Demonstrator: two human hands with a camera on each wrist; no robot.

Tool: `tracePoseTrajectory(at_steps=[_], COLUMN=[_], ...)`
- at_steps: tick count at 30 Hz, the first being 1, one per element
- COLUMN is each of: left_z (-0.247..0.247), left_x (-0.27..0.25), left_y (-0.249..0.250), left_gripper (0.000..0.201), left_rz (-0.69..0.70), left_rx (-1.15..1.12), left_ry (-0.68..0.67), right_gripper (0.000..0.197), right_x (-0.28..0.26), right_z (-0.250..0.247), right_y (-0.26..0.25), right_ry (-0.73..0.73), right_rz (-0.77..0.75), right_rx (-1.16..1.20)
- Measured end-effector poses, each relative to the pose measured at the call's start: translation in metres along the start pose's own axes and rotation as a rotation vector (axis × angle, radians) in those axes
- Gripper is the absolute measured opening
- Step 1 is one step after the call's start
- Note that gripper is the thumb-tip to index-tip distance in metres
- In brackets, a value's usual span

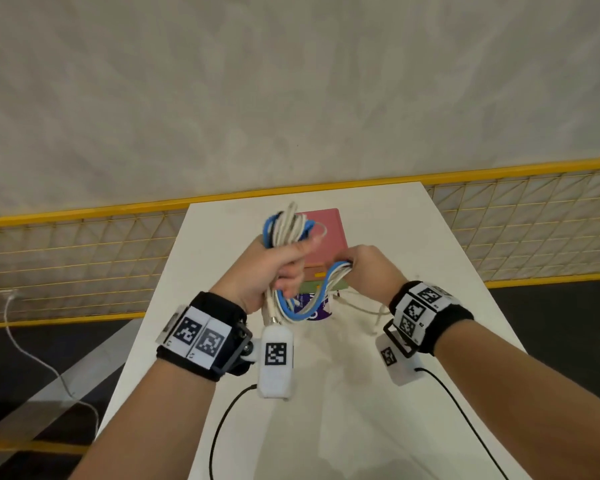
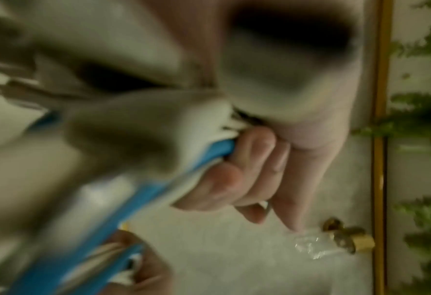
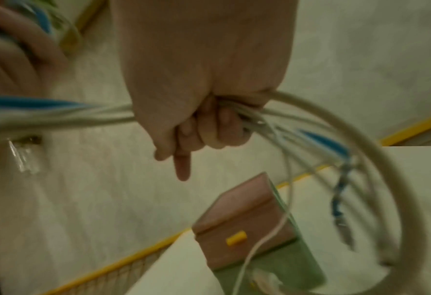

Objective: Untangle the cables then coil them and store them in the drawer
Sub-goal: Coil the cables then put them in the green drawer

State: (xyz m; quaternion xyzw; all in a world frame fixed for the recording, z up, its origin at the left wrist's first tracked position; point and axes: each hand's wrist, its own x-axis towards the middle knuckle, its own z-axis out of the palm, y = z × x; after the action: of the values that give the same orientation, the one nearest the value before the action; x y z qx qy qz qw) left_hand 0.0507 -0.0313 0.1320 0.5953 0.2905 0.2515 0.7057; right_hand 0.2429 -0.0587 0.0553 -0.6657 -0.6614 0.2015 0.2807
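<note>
I had my left hand (image 1: 264, 268) wrapped round a fat bunch of cables (image 1: 288, 226), blue and off-white ones looped together, fingers (image 2: 254, 159) curled tight on them and thumb pressed over the top, held up above the worktop (image 1: 361, 393). The same strands sagged down and ran across to my right hand (image 1: 368, 268), where my fingers (image 3: 216, 127) were closed round them too, though one finger stuck out straight. A few loose ends hung from that side, one thin white lead trailing onto the worktop. Right under my hands sat the little drawer unit (image 1: 326, 233), pink on top with a yellow handle (image 3: 236, 237) on the front and a green drawer below. Both wrist views were pretty blurry.
</note>
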Motion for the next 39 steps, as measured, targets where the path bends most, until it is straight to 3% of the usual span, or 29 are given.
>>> tracePoseTrajectory(at_steps=[5,10,14,18,22,27,31,33,36,39], left_z=[0.012,0.02,0.021,0.018,0.008,0.016,0.03,0.035,0.04,0.036], left_x=[0.008,0.018,0.02,0.02,0.018,0.021,0.025,0.026,0.023,0.025], left_y=[-0.023,-0.04,-0.037,-0.025,-0.015,-0.025,-0.031,-0.032,-0.032,-0.039], left_gripper=[0.028,0.024,0.011,0.006,0.025,0.033,0.045,0.041,0.026,0.023], left_rz=[-0.03,-0.018,0.032,0.077,0.064,0.102,0.082,0.059,0.038,0.066], left_rx=[0.275,0.395,0.419,0.263,-0.021,0.19,0.197,0.13,0.053,0.117], left_ry=[0.289,0.331,0.309,0.435,0.4,0.458,0.376,0.359,0.407,0.551], right_gripper=[0.016,0.04,0.033,0.01,0.013,0.016,0.016,0.017,0.018,0.021], right_x=[0.01,0.01,0.005,-0.007,-0.03,-0.035,-0.032,-0.031,-0.035,-0.043], right_z=[-0.02,-0.027,-0.025,-0.026,-0.027,-0.015,-0.006,-0.008,-0.01,-0.007], right_y=[-0.018,-0.031,-0.034,-0.022,-0.012,-0.024,-0.039,-0.048,-0.051,-0.045], right_ry=[0.069,0.073,0.098,0.068,-0.028,0.101,-0.053,-0.101,-0.033,-0.005], right_rz=[0.066,0.017,-0.012,-0.044,-0.056,-0.093,-0.128,-0.18,-0.207,-0.245], right_rx=[-0.003,-0.019,0.092,0.259,0.381,0.246,-0.126,-0.284,-0.18,-0.074])
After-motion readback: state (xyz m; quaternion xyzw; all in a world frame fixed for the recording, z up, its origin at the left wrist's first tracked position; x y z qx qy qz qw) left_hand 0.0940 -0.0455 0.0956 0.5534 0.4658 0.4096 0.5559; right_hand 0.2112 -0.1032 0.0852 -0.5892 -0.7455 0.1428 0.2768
